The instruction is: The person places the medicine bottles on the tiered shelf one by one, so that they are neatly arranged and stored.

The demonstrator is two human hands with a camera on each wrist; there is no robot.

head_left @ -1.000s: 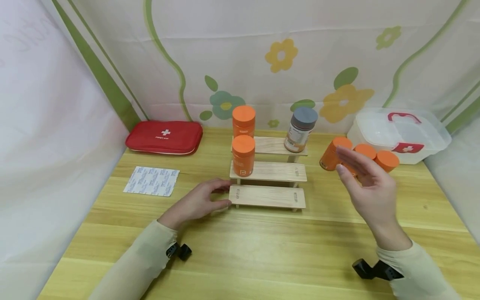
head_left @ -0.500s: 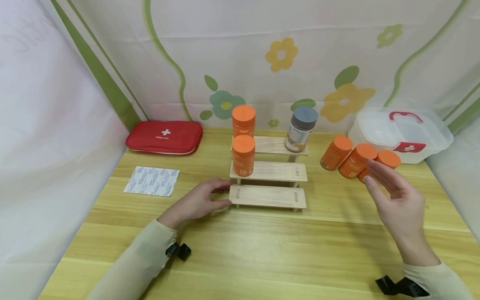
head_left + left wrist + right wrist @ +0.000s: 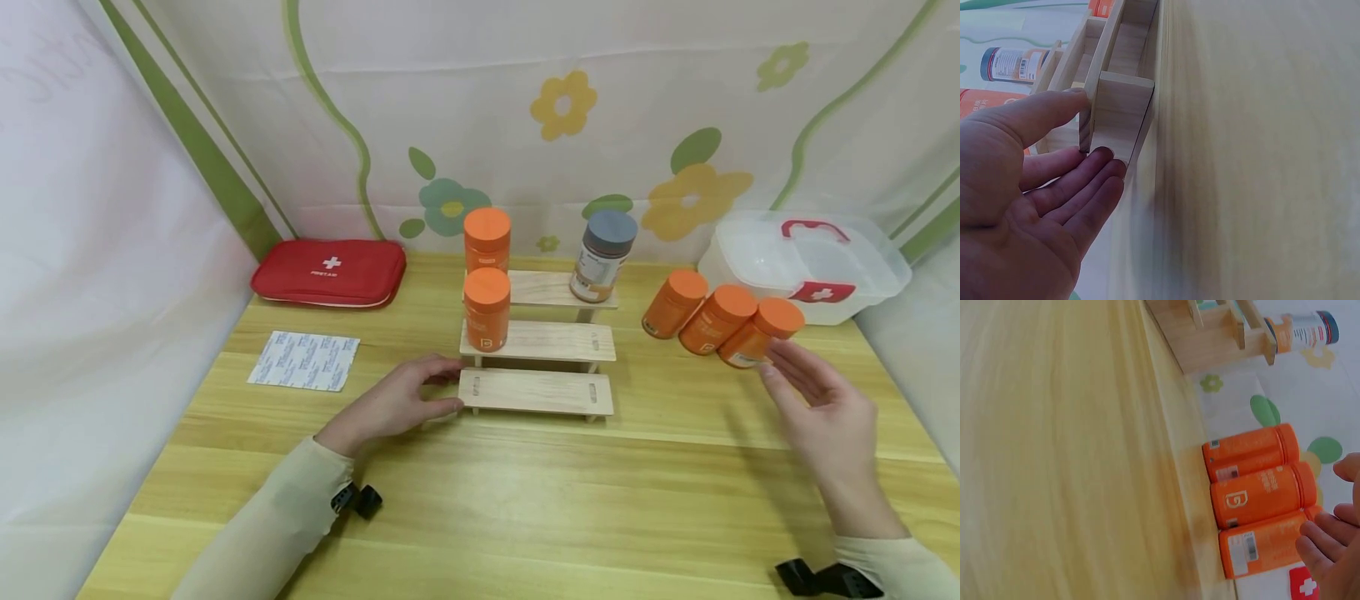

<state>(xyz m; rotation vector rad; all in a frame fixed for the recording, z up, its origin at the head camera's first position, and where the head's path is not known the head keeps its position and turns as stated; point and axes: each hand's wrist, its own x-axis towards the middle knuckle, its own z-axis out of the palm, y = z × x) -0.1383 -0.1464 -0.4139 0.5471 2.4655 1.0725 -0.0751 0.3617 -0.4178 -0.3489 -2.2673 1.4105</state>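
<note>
A three-step wooden rack [image 3: 536, 392] stands mid-table. My left hand [image 3: 397, 402] grips the left end of its lowest step; in the left wrist view the thumb [image 3: 1063, 103] lies against one side of the board and the fingers against the other. One orange bottle [image 3: 487, 312] stands on the middle step. Behind it, the top step bears another orange bottle [image 3: 487, 237] and a grey-capped bottle [image 3: 600, 258]. To the right, three orange bottles stand in a row. My right hand [image 3: 832, 421], fingers slightly bent, is beside the nearest one [image 3: 1266, 545], holding nothing.
A red first aid pouch [image 3: 330, 273] lies at the back left, with a printed white sheet [image 3: 303, 361] in front of it. Behind the orange row stands a clear-lidded first aid box [image 3: 806, 262]. A patterned curtain [image 3: 465, 108] hangs along the back.
My right hand has moved right and slightly toward me, from over the orange row to beside its rightmost bottle. My left hand stays on the rack.
</note>
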